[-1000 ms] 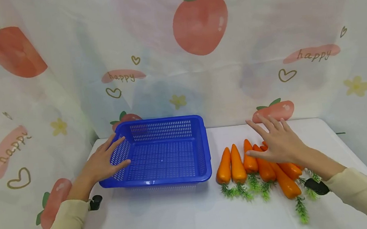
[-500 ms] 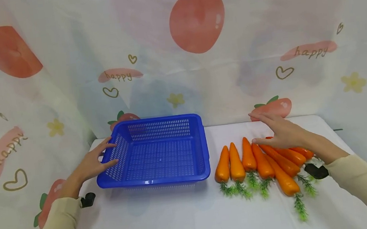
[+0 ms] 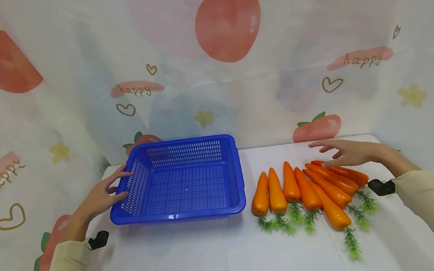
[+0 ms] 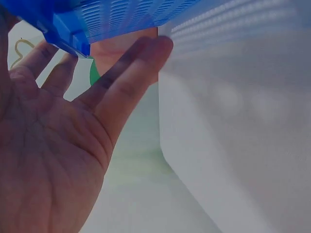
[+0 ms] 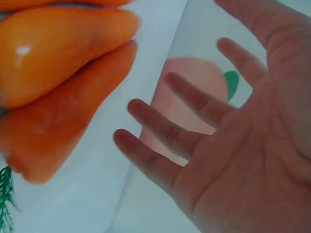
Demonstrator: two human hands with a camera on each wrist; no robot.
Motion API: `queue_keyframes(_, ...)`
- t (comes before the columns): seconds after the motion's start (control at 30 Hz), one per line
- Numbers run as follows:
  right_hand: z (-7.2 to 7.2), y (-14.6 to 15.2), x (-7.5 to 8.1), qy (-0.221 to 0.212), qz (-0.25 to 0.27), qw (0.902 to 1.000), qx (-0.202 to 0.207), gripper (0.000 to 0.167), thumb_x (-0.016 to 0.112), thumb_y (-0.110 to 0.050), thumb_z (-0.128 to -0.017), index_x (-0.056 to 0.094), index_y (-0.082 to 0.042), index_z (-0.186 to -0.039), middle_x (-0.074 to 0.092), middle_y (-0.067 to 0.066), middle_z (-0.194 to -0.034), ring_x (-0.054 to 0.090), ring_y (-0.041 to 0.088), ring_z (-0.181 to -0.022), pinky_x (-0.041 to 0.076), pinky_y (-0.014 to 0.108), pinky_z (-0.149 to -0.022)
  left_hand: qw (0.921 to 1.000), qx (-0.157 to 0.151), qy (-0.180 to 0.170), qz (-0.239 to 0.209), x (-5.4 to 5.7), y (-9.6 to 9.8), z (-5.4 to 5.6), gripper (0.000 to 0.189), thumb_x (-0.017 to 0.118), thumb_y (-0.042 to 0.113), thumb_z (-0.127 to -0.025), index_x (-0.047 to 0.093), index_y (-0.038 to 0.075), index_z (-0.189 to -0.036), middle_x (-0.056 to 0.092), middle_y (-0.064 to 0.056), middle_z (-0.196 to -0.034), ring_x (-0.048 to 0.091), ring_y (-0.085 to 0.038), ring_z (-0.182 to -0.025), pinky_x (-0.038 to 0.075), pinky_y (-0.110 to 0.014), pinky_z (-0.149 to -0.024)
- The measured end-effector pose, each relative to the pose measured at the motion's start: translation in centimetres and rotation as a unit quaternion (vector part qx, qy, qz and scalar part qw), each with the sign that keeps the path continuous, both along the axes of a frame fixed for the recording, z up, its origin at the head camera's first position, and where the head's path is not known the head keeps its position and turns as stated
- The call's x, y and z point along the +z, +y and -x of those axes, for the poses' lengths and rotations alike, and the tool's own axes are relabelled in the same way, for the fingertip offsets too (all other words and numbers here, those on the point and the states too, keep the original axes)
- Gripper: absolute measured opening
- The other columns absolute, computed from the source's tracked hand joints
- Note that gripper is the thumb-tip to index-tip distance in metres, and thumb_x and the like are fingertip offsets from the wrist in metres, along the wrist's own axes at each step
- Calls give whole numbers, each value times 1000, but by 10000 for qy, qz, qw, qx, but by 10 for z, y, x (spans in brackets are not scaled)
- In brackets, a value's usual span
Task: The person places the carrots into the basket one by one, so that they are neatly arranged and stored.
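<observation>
Blue plastic basket (image 3: 182, 216), rectangular with slotted walls, set left of centre in the head view, its long side across the frame. White table (image 3: 214, 259) beneath it, reaching to the bottom edge of the frame.

Left hand (image 3: 99, 198): at the basket's left end, thumb and fingers spread apart, the thumb nearer the bottom of the frame. In the left wrist view the palm fills the left side, fingers extended, the basket rim cutting across at upper left. Contact with the rim cannot be confirmed; no grasp seen.

Right hand (image 3: 350, 152): right of centre, over the pointed tips of the rightmost carrots (image 3: 277, 196). Fingers loosely bent and parted, grasp empty. Right wrist view: fingers fanned out, clear of the carrots at upper left.

Carrots: eight counted, orange, laid in a fan right of the basket, tips toward the top of the frame, green tops (image 3: 352, 245) toward the bottom. The right-hand ones lean leftward and crowd close together.

Cream sleeves at lower left and lower right. Pale backdrop (image 3: 178, 33) behind, printed with red fruit, hearts and "happy".
</observation>
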State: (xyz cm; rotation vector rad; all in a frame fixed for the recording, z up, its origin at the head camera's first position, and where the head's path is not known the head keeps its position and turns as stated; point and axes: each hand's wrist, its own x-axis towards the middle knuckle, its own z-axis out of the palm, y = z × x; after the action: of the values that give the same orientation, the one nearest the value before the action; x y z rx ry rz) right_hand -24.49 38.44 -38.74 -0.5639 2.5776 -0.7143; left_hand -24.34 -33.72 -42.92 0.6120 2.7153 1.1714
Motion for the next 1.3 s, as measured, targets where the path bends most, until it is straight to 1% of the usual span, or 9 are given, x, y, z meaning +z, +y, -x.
queue_keyframes(0.13,0,17,-7,-508,-178,9986,-4,66,70,-24,-98,39,-6,-154,45,34,-147,49,51,-131,53,57,-98,9995,-92,-96,-289,0,-2,0,58,65,8,-97,46,4,-151,13,-17,-171,30,-63,-141,42,-70,-102)
queue_keyframes(0.2,0,24,-10,-787,-251,9965,-87,65,68,-21,-99,39,-6,-154,44,37,-145,57,46,-121,57,53,-91,9990,-101,-153,-411,-1,-2,-1,58,65,8,-97,46,4,-151,12,-17,-171,31,-62,-141,46,-66,-102)
queue_keyframes(0.33,0,33,-15,-1260,-262,9914,-252,63,65,-12,-99,37,-6,-155,46,37,-142,61,27,-82,56,38,-67,9963,-90,-384,-767,-4,-4,-3,58,65,7,-98,44,2,-152,10,-15,-172,38,-62,-138,57,-41,-96)
queue_keyframes(0.4,-1,35,-16,-1354,-178,9903,-239,62,62,-6,-98,39,-7,-155,48,35,-141,57,24,-78,53,35,-62,9944,-76,-460,-952,-6,-5,-5,58,65,6,-98,44,1,-152,9,-15,-172,40,-62,-136,57,-30,-90)
queue_keyframes(0.47,-2,36,-18,-1270,-192,9917,-93,61,62,-1,-96,41,-6,-153,51,33,-138,60,28,-83,54,33,-66,9924,-64,-508,-1117,-8,-6,-6,58,64,5,-98,43,1,-151,8,-14,-172,40,-62,-135,57,-25,-88)
queue_keyframes(0.57,-4,37,-20,-1092,-265,9936,65,61,62,3,-93,44,-6,-151,53,31,-137,58,38,-112,57,36,-79,9913,-46,-497,-1220,-11,-6,-7,57,64,6,-99,43,1,-152,9,-14,-172,37,-62,-138,57,-25,-88)
queue_keyframes(0.63,-5,37,-21,-974,-345,9946,119,61,63,3,-93,46,-6,-151,54,29,-137,56,42,-120,57,39,-86,9905,-46,-507,-1275,-13,-5,-9,58,63,7,-99,42,0,-152,9,-14,-172,35,-62,-139,57,-25,-89)
queue_keyframes(1.0,-7,38,-24,-637,-286,9972,261,60,67,2,-92,47,-3,-148,54,27,-140,58,42,-118,55,55,-93,9904,42,-414,-1320,-17,-5,-11,58,64,8,-99,43,3,-152,9,-14,-172,26,-60,-145,52,-21,-92)
queue_keyframes(1.3,-7,41,-31,-426,-228,9982,364,59,70,-3,-92,49,-4,-148,59,23,-133,60,35,-111,56,27,-80,9900,-6,-427,-1346,-14,-4,-12,57,64,7,-99,43,2,-152,9,-14,-172,24,-60,-146,52,-20,-93)
